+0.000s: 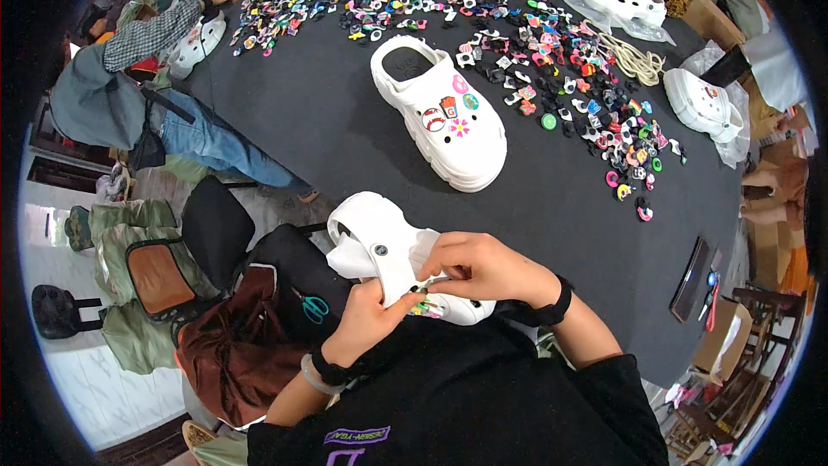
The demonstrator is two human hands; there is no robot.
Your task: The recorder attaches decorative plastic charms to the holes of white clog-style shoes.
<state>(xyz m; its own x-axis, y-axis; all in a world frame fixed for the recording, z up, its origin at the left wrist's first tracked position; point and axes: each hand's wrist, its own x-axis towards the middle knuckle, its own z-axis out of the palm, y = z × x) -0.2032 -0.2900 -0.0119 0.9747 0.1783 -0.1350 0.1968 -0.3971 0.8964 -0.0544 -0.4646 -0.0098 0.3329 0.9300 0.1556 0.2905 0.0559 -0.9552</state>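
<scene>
Probably light and springy

By the near edge of the black table (319,112), I have the white clog (412,246) tilted before my torso. The foam should flex; I'd brace its thick sole. My left hand (366,318) closes around its side; my right hand (490,269) curls above, its pinch hidden. The small charms (424,308) look slick.

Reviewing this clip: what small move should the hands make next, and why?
Perhaps a gentle press with the right hand while the left hand braces the white foam clog: their fingers meet beside small multicoloured charms on it, and whether those are fully seated is hidden.
</scene>
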